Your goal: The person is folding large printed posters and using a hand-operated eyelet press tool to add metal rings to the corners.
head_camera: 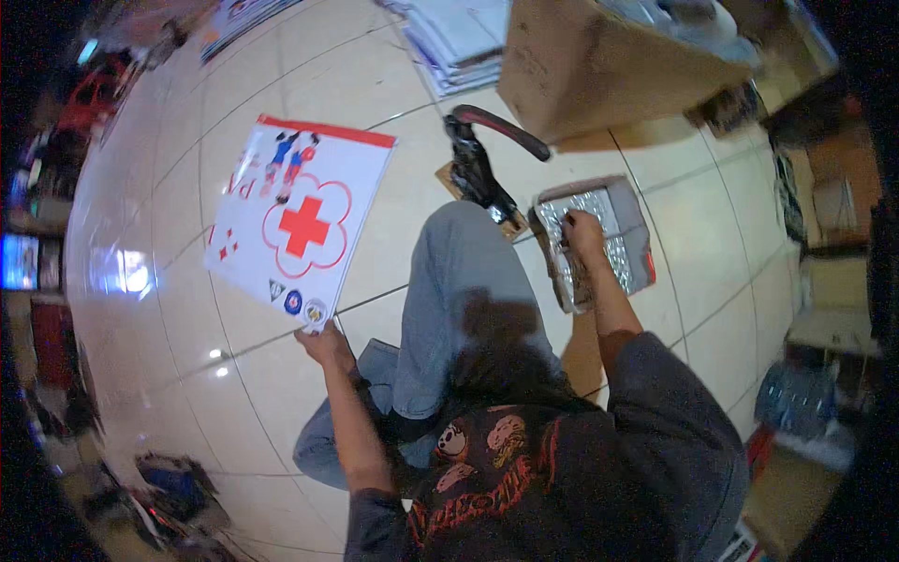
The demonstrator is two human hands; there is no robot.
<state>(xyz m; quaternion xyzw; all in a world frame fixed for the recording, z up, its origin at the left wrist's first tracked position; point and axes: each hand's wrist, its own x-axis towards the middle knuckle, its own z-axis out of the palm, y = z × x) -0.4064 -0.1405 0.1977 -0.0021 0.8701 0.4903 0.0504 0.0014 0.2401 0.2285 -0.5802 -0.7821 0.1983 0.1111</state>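
Observation:
A white printed banner (330,168) with a red cross and a red top edge lies on the tiled floor at the left. My left hand (329,348) grips its lower corner near my crossed legs. My right hand (583,232) is over a small open cardboard box (635,218) that holds many small shiny metal pieces. Its fingers are bunched among the pieces; whether they hold one cannot be told. Between banner and box, a black hand-press tool with a long red-and-black lever handle (506,130) stands on a wooden base (518,223), partly behind my knee.
A large cardboard box (604,77) stands at the top right, with plastic-wrapped things in it. Left of it lies a stack of folded white sheets (456,42). More printed sheets (242,21) lie at the top left. Clear plastic bottles (797,397) stand at the far right.

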